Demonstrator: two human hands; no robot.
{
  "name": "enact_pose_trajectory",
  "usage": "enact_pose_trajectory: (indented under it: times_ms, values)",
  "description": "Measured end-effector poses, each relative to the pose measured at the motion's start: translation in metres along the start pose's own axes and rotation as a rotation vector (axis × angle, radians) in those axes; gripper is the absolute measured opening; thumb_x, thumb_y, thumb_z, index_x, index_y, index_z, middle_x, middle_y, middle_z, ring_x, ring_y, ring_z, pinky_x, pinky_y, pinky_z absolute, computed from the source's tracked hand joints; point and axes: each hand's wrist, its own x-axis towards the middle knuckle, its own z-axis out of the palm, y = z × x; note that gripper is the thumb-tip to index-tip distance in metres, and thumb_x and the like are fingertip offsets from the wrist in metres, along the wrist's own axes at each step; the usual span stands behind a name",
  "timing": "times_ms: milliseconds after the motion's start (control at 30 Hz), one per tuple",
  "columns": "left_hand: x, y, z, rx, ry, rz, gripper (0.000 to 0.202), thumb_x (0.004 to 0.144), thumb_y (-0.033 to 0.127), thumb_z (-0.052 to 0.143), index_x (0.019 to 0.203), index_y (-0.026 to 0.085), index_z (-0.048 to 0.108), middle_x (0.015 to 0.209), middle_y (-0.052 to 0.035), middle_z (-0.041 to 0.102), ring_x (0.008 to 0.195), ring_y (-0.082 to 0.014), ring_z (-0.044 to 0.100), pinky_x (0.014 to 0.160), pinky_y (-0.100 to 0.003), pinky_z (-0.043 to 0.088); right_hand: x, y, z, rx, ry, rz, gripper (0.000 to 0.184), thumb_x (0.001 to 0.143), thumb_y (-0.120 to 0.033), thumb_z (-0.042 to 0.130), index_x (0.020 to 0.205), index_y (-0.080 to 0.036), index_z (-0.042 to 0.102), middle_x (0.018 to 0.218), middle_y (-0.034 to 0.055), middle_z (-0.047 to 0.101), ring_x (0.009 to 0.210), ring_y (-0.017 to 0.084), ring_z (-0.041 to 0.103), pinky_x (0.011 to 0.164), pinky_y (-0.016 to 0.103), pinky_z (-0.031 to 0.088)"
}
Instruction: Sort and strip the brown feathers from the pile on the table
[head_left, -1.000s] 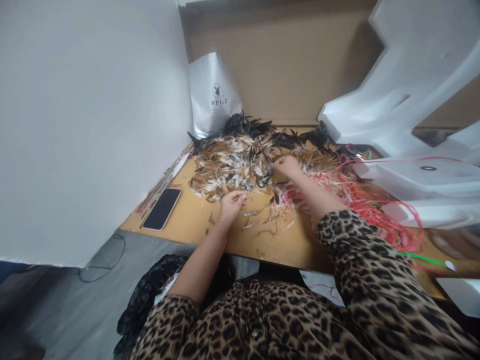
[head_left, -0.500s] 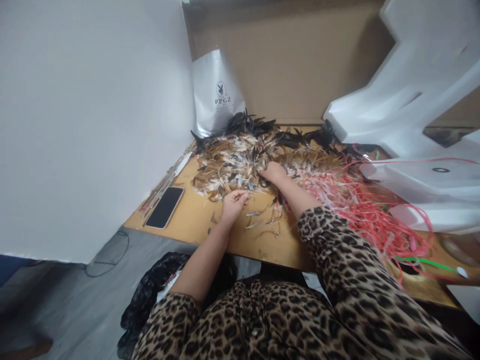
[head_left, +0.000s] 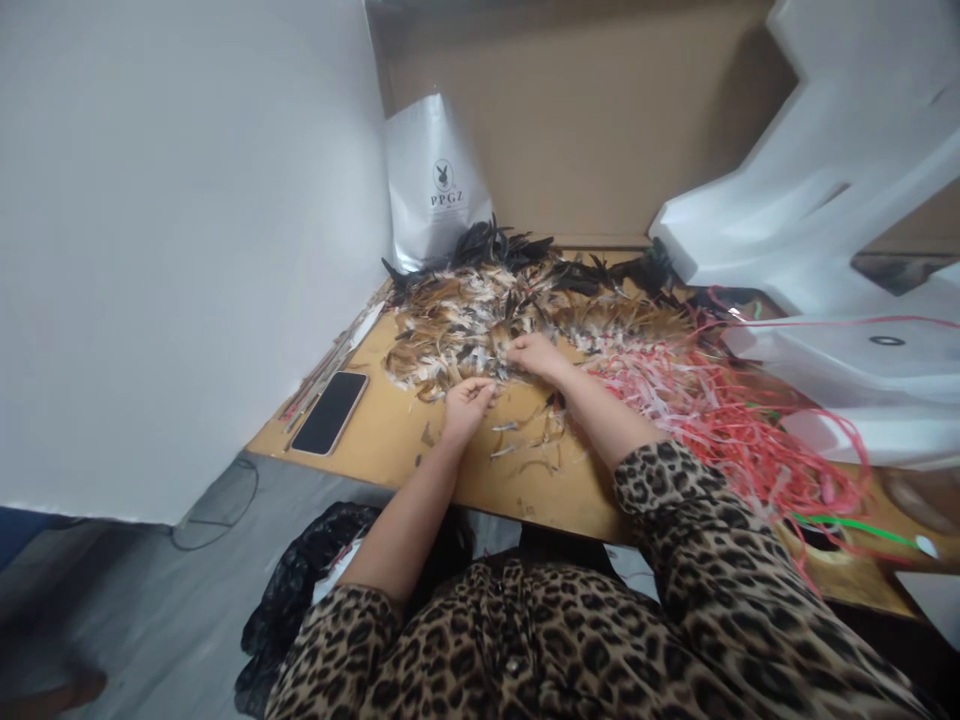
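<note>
A heap of brown, cream and white feathers (head_left: 442,330) lies across the wooden table (head_left: 390,440), with longer black feathers (head_left: 502,245) along its back. My left hand (head_left: 469,405) is at the front edge of the heap, thumb and fingers pinched together; whatever they hold is too small to name. Just beyond and to the right, my right hand (head_left: 536,357) is also closed in a pinch over the feathers, its fingertips pointing left. The feathers behind hide what it grips, if anything. A few loose feathers (head_left: 525,440) are scattered on the wood in front of my hands.
Tangled pink-red ribbons (head_left: 735,430) spread over the right side, beside a green strip (head_left: 862,527). A phone (head_left: 328,413) lies at left. A silvery bag (head_left: 437,200) stands at the back; a white machine (head_left: 840,180) rises at right. A white panel (head_left: 187,250) borders the left.
My right hand has drawn back out of the feathers, leftward and slightly nearer me, closer to my left hand. The left hand stays almost where it was, still pinched.
</note>
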Motion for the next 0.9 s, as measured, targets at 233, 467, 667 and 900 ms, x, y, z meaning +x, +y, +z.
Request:
enact_pose_trajectory:
  times_ms: [233, 467, 667, 900]
  values:
    - [0.004, -0.002, -0.002, -0.027, 0.03, 0.025, 0.028, 0.066, 0.036, 0.065, 0.08, 0.012, 0.063, 0.071, -0.0046, 0.064, 0.05, -0.0062, 0.05, 0.044, -0.018, 0.038, -0.013, 0.014, 0.008, 0.405, -0.142, 0.066, 0.026, 0.059, -0.038, 0.069, 0.061, -0.014, 0.058, 0.039, -0.0054, 0.047, 0.033, 0.004, 0.031, 0.035, 0.018, 0.02]
    - [0.01, -0.004, -0.007, -0.09, 0.014, 0.006, 0.034, 0.064, 0.04, 0.067, 0.083, 0.012, 0.062, 0.071, -0.0046, 0.065, 0.048, -0.006, 0.05, 0.044, -0.019, 0.038, -0.02, 0.012, 0.018, 0.493, -0.222, 0.003, 0.028, 0.058, -0.039, 0.071, 0.064, -0.013, 0.061, 0.041, -0.005, 0.048, 0.036, 0.003, 0.036, 0.037, 0.017, 0.025]
    - [0.011, -0.004, -0.011, -0.117, -0.034, -0.043, 0.029, 0.064, 0.036, 0.068, 0.08, 0.012, 0.064, 0.059, -0.0018, 0.061, 0.045, -0.0052, 0.047, 0.045, -0.019, 0.035, -0.024, 0.008, 0.022, 0.488, -0.242, 0.005, 0.03, 0.056, -0.039, 0.072, 0.063, -0.012, 0.06, 0.042, -0.0048, 0.05, 0.037, 0.003, 0.037, 0.038, 0.017, 0.026]
    - [0.013, -0.007, -0.012, -0.131, -0.061, -0.062, 0.027, 0.064, 0.035, 0.068, 0.076, 0.012, 0.063, 0.058, -0.0013, 0.06, 0.043, -0.0044, 0.045, 0.044, -0.018, 0.033, -0.023, 0.008, 0.022, 0.517, -0.247, 0.017, 0.026, 0.054, -0.033, 0.073, 0.059, -0.013, 0.056, 0.042, -0.0039, 0.05, 0.037, 0.004, 0.039, 0.037, 0.017, 0.027]
